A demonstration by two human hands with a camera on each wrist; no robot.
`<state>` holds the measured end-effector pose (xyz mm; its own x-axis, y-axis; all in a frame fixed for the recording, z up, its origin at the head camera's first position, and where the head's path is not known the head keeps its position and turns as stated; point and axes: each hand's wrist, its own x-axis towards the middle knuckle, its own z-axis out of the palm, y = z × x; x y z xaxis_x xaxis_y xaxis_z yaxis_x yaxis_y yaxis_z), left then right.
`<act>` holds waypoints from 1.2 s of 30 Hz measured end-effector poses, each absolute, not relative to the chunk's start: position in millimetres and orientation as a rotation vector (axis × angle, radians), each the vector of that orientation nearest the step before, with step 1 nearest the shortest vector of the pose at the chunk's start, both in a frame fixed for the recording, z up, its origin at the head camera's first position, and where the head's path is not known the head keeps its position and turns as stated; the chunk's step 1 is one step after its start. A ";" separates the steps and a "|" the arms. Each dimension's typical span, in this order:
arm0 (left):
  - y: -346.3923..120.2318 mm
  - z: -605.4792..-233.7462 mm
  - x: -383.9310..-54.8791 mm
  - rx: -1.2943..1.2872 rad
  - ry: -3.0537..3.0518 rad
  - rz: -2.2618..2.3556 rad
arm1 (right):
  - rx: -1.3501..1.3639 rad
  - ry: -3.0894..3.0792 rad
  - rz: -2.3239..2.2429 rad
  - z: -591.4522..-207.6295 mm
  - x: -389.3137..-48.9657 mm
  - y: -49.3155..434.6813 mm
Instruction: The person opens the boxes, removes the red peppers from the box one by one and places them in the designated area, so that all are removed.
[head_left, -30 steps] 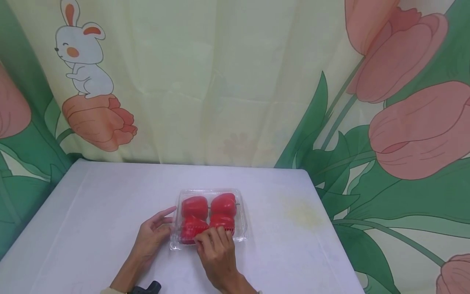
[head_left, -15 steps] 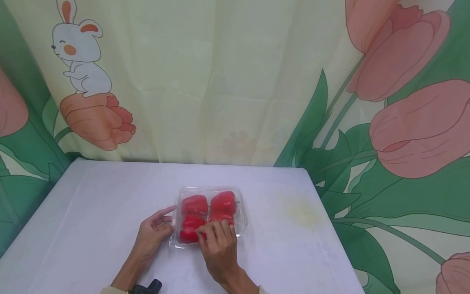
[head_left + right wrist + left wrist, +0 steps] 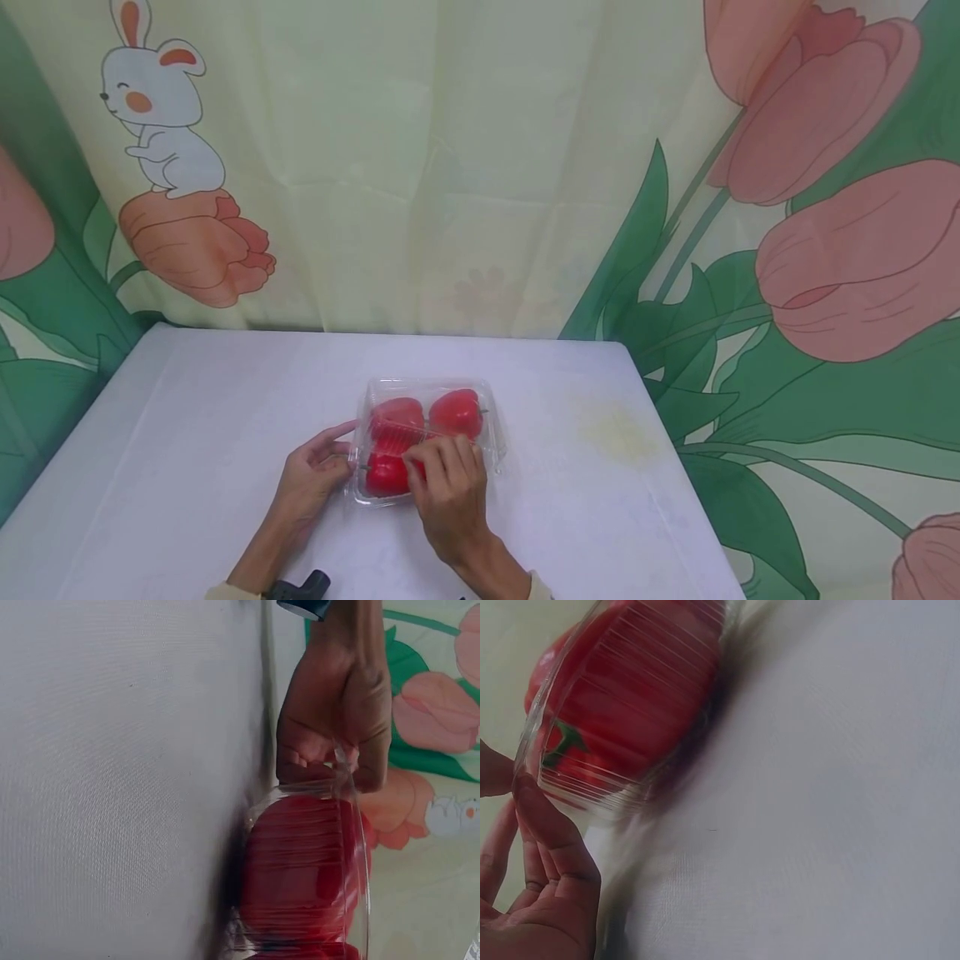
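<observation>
On the table sits a clear plastic clamshell box (image 3: 498,433) holding several red bell peppers (image 3: 387,473), one mostly hidden behind the right hand. Its hinged lid (image 3: 397,429) is raised at the near side, the ribbed edge standing above the peppers. My right hand (image 3: 448,496) pinches that edge between thumb and fingers. At the box's left side, my left hand (image 3: 317,471) pinches the rim; in the left wrist view its thumb and index finger (image 3: 544,814) meet at the corner. One pepper (image 3: 300,870) fills much of the box in the right wrist view, behind the ribbed wall.
A white cloth covers the table (image 3: 225,400), with a yellowish stain (image 3: 618,433) to the right. Behind the far edge hangs a curtain (image 3: 375,167) printed with a rabbit and tulips. A black device (image 3: 300,586) is strapped to the left wrist.
My right hand has lifted the lid's near edge up and away from the front of the box. The left hand stays at the left rim.
</observation>
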<state>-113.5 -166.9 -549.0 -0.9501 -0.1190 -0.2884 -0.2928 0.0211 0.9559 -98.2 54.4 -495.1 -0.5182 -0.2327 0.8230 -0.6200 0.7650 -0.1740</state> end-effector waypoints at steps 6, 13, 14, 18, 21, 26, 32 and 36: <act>-166.4 -550.4 -115.4 -0.456 2.138 2.079 | 0.641 -2.098 0.587 -493.7 -100.1 52.5; -167.1 -552.1 -117.1 -0.466 2.131 2.077 | 0.639 -2.095 0.591 -491.9 -102.3 51.2; -167.5 -552.2 -117.4 -0.464 2.130 2.078 | 0.641 -2.093 0.592 -491.6 -102.6 51.1; -168.3 -552.4 -117.8 -0.460 2.127 2.075 | 0.647 -2.086 0.594 -490.4 -103.9 50.9; -168.6 -552.9 -117.6 -0.462 2.128 2.073 | 0.644 -2.076 0.599 -489.2 -106.3 50.6; -168.7 -553.0 -116.9 -0.471 2.137 2.070 | 0.625 -2.070 0.624 -486.9 -110.3 49.2; -167.9 -551.4 -116.8 -0.457 2.149 2.059 | 0.601 -2.037 0.648 -479.3 -114.5 49.9; -167.3 -550.1 -116.1 -0.451 2.145 2.043 | 0.639 -2.023 0.627 -470.7 -119.5 49.3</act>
<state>-116.1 -167.3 -550.1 -0.9444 -0.1154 -0.3078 -0.3131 0.0303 0.9492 -119.5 49.3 -470.7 -0.4652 -0.1954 0.8634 -0.6493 0.7382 -0.1828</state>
